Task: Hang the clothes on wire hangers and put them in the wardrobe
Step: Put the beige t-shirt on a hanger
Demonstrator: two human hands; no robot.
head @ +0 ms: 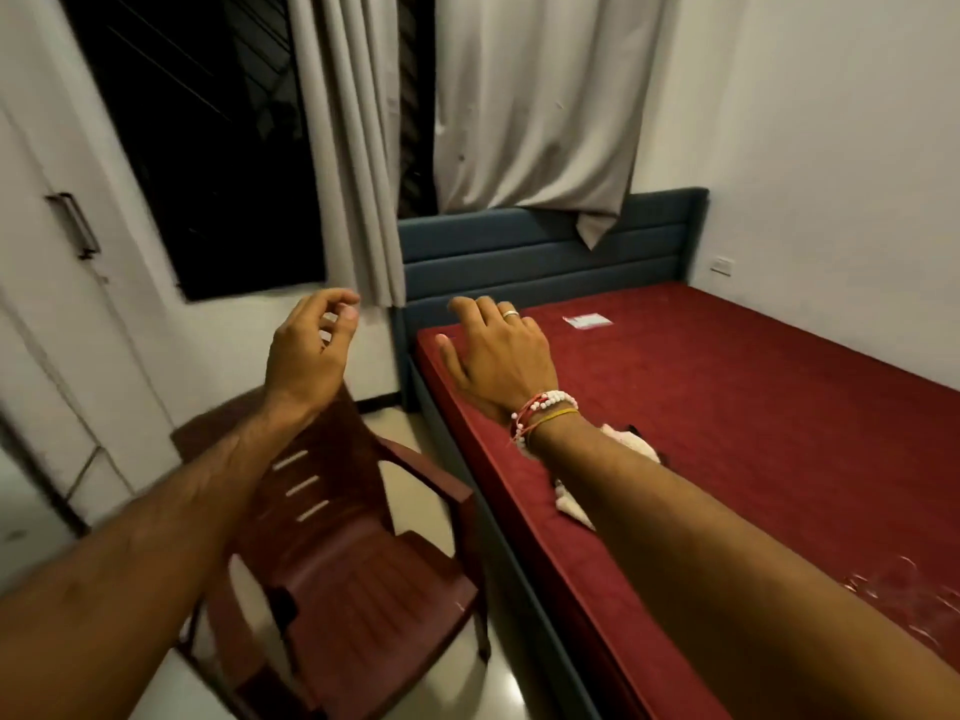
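My left hand (309, 350) is raised above the back of a maroon plastic chair (358, 579), fingers loosely curled, holding nothing. My right hand (496, 356) is stretched out over the near corner of the red mattress (727, 407), fingers relaxed and empty; it wears a ring and beaded wristbands. A pale pinkish garment (631, 444) lies on the mattress, mostly hidden under my right forearm. Wire hangers (904, 584) show blurred at the mattress's lower right. The white wardrobe door (67, 283) with a dark handle stands at the left.
A blue padded headboard (545, 252) backs the bed under grey curtains (519, 96) and a dark window (208, 137). A small white card (587, 320) lies on the mattress. Pale floor runs between chair and bed. A white wall bounds the right side.
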